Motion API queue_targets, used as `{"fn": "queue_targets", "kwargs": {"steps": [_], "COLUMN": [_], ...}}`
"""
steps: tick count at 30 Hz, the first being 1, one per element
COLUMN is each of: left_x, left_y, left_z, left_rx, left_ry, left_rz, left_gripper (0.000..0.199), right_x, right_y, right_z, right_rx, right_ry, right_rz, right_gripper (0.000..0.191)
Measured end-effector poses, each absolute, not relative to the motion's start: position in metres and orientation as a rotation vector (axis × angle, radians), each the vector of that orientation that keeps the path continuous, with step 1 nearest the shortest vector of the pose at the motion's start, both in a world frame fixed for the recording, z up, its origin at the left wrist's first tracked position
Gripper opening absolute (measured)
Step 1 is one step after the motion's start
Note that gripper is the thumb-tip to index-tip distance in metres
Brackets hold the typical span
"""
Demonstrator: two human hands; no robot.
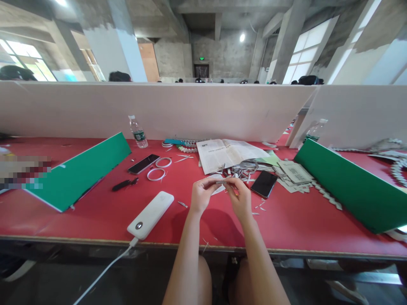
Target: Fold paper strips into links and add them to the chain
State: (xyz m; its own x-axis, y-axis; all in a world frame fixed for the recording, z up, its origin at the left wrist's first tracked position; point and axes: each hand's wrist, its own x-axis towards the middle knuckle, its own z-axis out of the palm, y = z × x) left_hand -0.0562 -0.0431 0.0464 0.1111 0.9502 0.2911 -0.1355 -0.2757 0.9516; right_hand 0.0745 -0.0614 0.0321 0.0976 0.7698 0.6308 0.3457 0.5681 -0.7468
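My left hand and my right hand meet above the red table, thumbs and fingertips pinched on a small folded paper strip that stretches between them. The fingers cover much of the strip. Right behind my hands lies a heap of cut and folded paper pieces, partly under an open printed sheet. A black phone rests just right of my right hand. Small paper scraps lie to the left of my left hand.
On the left are a white power bank with a cable, tape rolls, another phone, a black-handled tool and a water bottle. Green boards stand at both sides. Stacked papers lie right. A white partition closes the back.
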Motion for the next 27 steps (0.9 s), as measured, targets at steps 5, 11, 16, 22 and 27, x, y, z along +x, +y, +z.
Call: {"fn": "queue_targets", "kwargs": {"steps": [5, 11, 16, 22, 27], "left_x": [-0.0571, -0.0568, -0.0567, -0.0573, -0.0581], "left_y": [-0.0443, -0.0439, -0.043, -0.0447, -0.0456], "left_z": [0.0477, 0.0463, 0.0451, 0.0478, 0.0494], "left_rx": [1.383, 1.321, 1.298, 1.378, 1.448], "left_ry": [0.869, 0.864, 0.867, 0.887, 0.921], "left_rz": [1.341, 1.366, 1.359, 1.388, 1.381], "left_gripper": [0.02, 0.026, 0.033, 0.025, 0.021], "right_x": [0.0738, 0.0741, 0.0731, 0.0721, 0.0726], "right_y": [-0.0606, -0.0607, -0.062, -0.0612, -0.0595], "right_z": [0.03, 0.0312, 0.0318, 0.0313, 0.0306], "right_rx": [-1.005, -0.984, -1.001, -0.977, -0.977], "right_ry": [-1.476, -1.472, -1.476, -1.443, -1.405], "right_rz": [0.418, 0.44, 0.437, 0.474, 0.539], "right_gripper": [0.014, 0.012, 0.013, 0.012, 0.012]}}
